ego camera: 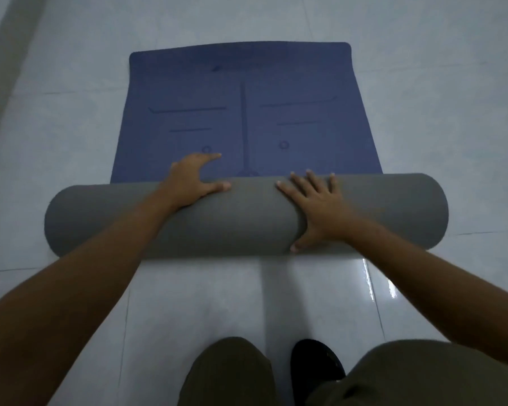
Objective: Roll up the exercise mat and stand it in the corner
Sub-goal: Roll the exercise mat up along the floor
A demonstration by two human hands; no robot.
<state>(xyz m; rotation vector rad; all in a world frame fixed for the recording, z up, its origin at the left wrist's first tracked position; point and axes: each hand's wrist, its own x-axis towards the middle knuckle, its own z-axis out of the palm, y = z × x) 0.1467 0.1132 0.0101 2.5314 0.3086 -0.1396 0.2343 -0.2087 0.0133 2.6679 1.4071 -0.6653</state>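
Observation:
The exercise mat is partly rolled. Its grey roll (241,221) lies crosswise on the floor in front of me. The flat blue part (247,112), marked with lines and circles, stretches away from the roll. My left hand (192,178) rests over the roll's far top edge, fingers spread, with the fingertips reaching onto the blue surface. My right hand (317,206) lies flat on top of the roll, fingers apart, thumb down its near side. Neither hand is closed around the mat.
Glossy pale tiled floor (423,112) surrounds the mat. A darker strip, maybe a wall base (9,54), runs along the far left. My knees in dark green trousers (229,373) and a black shoe (317,361) are at the bottom edge.

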